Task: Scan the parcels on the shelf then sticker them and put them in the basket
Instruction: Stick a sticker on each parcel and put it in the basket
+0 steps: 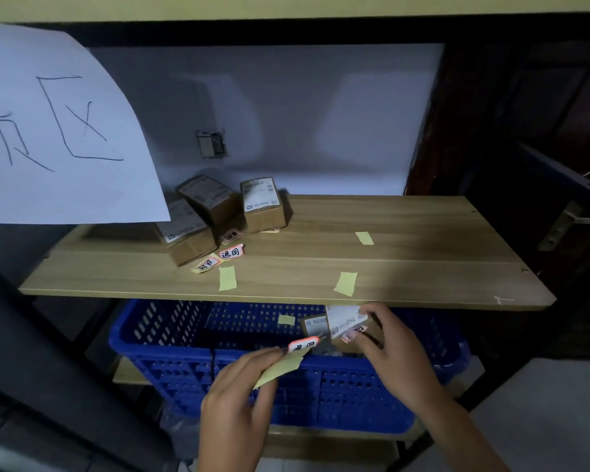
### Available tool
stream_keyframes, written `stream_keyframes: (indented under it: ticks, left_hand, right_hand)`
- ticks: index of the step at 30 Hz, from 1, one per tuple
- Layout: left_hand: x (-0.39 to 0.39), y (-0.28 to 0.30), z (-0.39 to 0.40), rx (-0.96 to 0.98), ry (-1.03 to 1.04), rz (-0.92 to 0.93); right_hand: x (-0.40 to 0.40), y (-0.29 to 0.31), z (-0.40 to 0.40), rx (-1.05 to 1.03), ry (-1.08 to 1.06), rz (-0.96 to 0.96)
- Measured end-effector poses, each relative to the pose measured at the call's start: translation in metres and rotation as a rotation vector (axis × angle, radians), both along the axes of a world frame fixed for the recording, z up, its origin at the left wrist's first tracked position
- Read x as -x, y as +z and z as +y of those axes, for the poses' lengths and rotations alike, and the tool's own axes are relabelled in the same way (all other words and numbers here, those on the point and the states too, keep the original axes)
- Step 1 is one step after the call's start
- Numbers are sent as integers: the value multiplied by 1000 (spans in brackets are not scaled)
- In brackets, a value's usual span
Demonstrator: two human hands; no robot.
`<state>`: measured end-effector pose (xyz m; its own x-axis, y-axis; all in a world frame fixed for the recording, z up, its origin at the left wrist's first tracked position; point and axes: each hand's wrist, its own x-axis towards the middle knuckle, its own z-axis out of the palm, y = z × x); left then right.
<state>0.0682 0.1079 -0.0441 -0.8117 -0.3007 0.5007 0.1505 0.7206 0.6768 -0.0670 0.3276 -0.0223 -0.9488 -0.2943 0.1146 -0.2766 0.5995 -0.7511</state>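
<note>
Left hand: the left hand [242, 396] pinches a red-edged sticker [303, 345] at its fingertips, with the yellow backing strip [280, 367] trailing down toward the palm.
Right hand: the right hand [394, 352] grips a parcel [343, 320] over the blue basket [171, 338], fingers curled round its right end.
Key relation: the sticker lies just left of and slightly below the parcel — near, not touching. The left hand is the nearer one to the sticker; the right only steadies the box.
Parcel axis: its long side runs roughly left to right, tilted, label face turned up toward the left hand.
Sticker axis: long side also left to right, free end pointing right at the parcel.
Step judged: stickering is not yet done — the drop into the basket follows.
Shelf: 3 parcels [218, 206] wait at the back left of the wooden shelf [423, 240].
</note>
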Motion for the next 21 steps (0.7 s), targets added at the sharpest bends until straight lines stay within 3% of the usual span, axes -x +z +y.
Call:
stream_keyframes:
  ticks: [4,7,10,12,13,21]
  left_hand:
    - [-3,-4,0,8,-22,7]
    - [-2,-2,3,22,-35,105]
    - [4,3,8,92,-63,196]
    - [12,4,12,187,-95,234]
    - [15,4,13,225,-107,258]
    - [44,10,15,263,-107,366]
  right_hand:
    - [-9,-6,1,-276,18,136]
    - [-36,10,1,-89,-94,92]
    - [-54,45,-12,375,-89,-405]
    - [-55,59,-19,516,-46,-721]
    - [-53,63,-21,534,-38,-748]
    - [-25,73,-22,598,-63,-560]
